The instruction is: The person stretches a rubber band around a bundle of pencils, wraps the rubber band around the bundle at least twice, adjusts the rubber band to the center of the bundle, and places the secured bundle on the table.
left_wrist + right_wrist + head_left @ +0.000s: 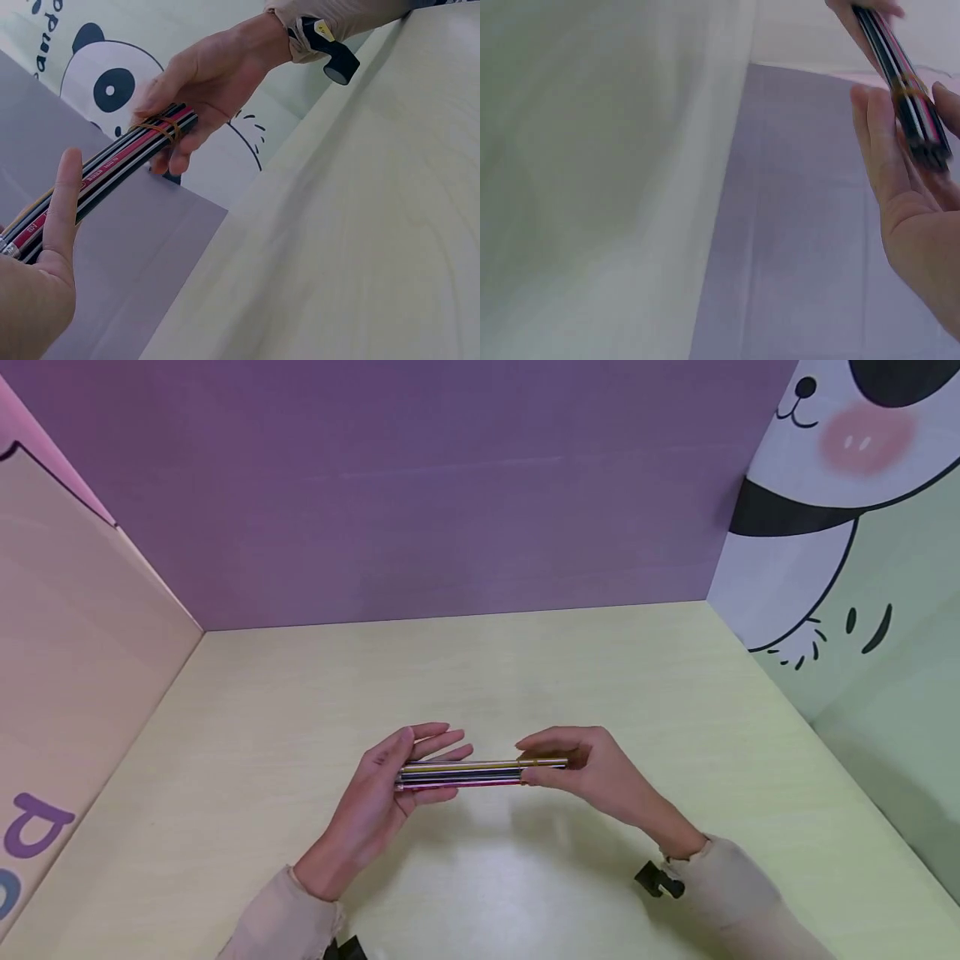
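Note:
A bundle of striped pencils point(465, 774), dark with red and silver lines, is held level above the table between both hands. An orange rubber band point(166, 129) loops round it near the right end. With thumb and fingers my right hand point(592, 768) pinches that banded end. At the other end is my left hand point(393, 772), its fingers straight and spread behind the pencils and its thumb stretched along the near side. In the left wrist view, silvery ends point(9, 249) lie by the left palm. The right wrist view shows the bundle's dark tips point(930, 154), slightly blurred.
Beneath the hands spreads a pale wooden table point(300, 693). A purple panel point(450, 493) stands at the back, a pink panel point(90, 635) at the left, and a green panda-printed panel point(885, 693) at the right. Black camera mounts point(660, 878) sit at the wrists.

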Demonstrator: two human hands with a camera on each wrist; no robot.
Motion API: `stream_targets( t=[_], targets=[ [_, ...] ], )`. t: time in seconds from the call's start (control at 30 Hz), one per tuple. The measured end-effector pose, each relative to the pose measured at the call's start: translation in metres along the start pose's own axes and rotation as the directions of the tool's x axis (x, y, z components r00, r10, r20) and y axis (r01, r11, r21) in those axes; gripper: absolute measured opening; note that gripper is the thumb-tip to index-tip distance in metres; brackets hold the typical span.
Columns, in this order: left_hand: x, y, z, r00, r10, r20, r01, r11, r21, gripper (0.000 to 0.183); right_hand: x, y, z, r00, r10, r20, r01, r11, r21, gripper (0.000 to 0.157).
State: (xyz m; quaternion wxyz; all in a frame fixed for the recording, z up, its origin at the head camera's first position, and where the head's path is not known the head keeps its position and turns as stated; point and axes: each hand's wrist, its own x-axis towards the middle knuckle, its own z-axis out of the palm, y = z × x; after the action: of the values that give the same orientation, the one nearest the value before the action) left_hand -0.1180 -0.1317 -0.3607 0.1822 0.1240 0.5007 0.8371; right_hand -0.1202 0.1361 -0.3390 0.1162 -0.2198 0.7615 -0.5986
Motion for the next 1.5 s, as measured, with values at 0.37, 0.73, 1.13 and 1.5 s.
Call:
stream_targets(
  t=[0.37, 0.73, 1.13, 1.5],
  targets=[
    [0.000, -0.001, -0.004, 0.999, 0.053, -0.011, -0.053, 0.998, -0.031, 0.049, 0.002, 0.019, -0.001, 0.997, -0.035, -0.065, 0.037, 0.999, 0.029, 0.019],
    [-0.002, -0.008, 0.000, 1.000, 0.025, 0.006, -0.025, 0.999, -0.047, 0.046, 0.003, 0.028, 0.016, 0.999, -0.021, -0.047, 0.020, 1.000, -0.022, 0.025],
    [-0.002, -0.003, -0.004, 0.999, 0.050, -0.019, -0.051, 0.996, -0.077, 0.043, -0.003, 0.007, 0.000, 1.000, -0.017, 0.009, 0.017, 0.999, 0.032, 0.020],
    [-0.003, -0.022, 0.013, 1.000, -0.007, 0.021, 0.008, 0.999, -0.032, 0.042, -0.003, 0.004, 0.001, 0.988, -0.008, 0.156, 0.024, 0.994, -0.102, 0.021]
  ],
)
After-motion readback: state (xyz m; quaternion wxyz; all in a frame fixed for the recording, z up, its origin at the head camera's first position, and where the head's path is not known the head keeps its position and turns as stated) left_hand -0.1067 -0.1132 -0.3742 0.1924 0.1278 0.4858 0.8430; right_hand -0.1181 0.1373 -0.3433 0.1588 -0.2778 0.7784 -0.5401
